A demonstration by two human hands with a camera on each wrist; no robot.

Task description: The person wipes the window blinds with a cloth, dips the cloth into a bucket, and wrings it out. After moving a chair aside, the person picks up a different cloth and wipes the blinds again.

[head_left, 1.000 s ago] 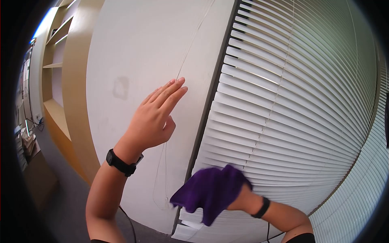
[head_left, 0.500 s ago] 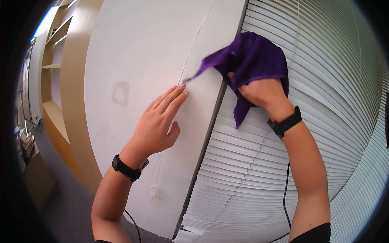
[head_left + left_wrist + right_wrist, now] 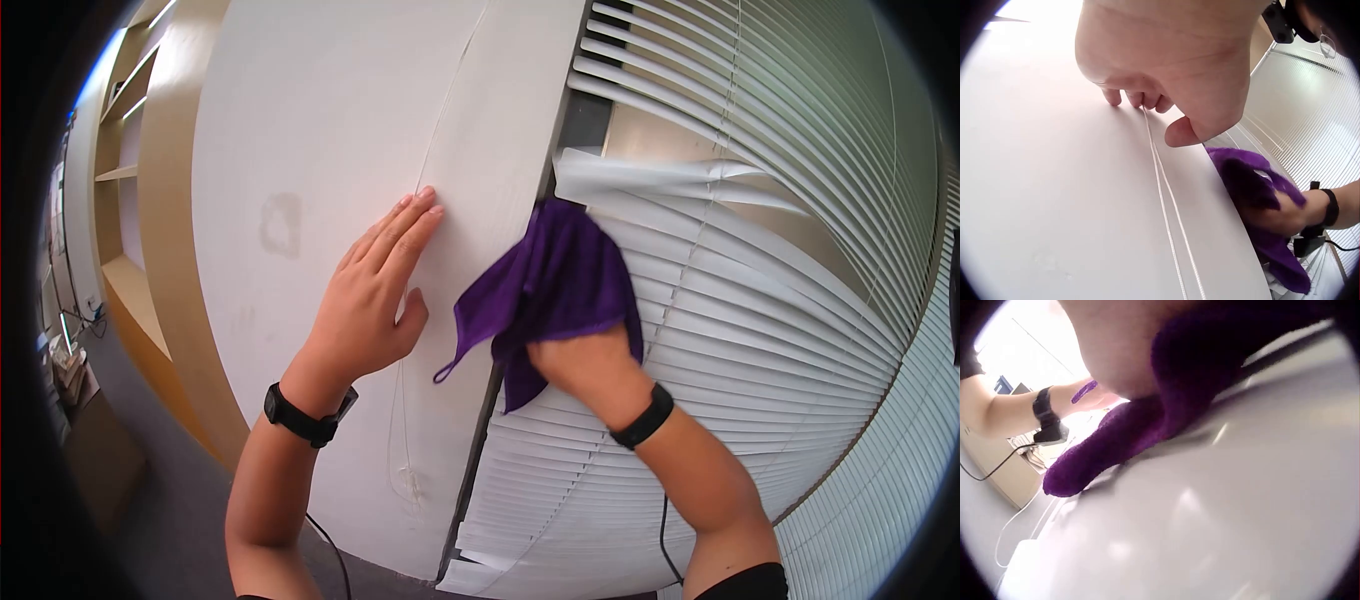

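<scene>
Straight fingers of my left hand (image 3: 368, 305) rest on the white wall (image 3: 330, 110), over a thin white cord (image 3: 446, 105). The left wrist view has two strands of the cord (image 3: 1161, 181) running down from under those fingertips. My right hand (image 3: 590, 362) grips a purple cloth (image 3: 565, 275) and presses it against the slats at the left edge of the white venetian blind (image 3: 790, 330). Most of the right fingers are hidden under the cloth. In the right wrist view the bunched cloth (image 3: 1116, 440) lies close along a pale, shiny slat surface.
Several slats (image 3: 640, 175) above the cloth are bent, with a gap over them. A dark strip (image 3: 463, 500) runs between wall and blind. Wooden shelving (image 3: 170, 200) stands at the left. The cord's looped end (image 3: 408, 485) hangs low on the wall.
The right hand with the cloth rose from low on the blind, then came down to the middle of its left edge. Upper slats are now bent apart. The left hand stays on the wall.
</scene>
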